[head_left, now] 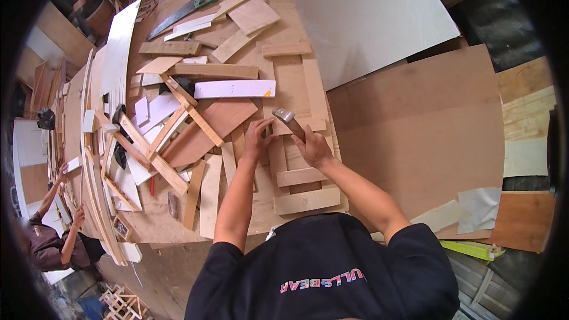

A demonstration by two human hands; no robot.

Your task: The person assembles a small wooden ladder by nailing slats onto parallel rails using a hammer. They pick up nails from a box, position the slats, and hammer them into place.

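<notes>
My right hand [314,149] is closed round the handle of a hammer [287,117], its metal head tilted up and to the left. A wooden frame of pale slats [301,176] lies flat on the workbench [172,225] in front of me. Beside the hammer head, my left hand [258,140] rests at the frame's left edge near a cross slat, fingers bent together. Whatever those fingers pinch, if anything, is too small to make out.
Left of the frame lie loose boards, a white strip [234,89] and joined wooden pieces [157,154]. A green-handled handsaw [184,13] lies farther back. Large sheets [415,136] stand at the right. Another person [56,243] works at the far left.
</notes>
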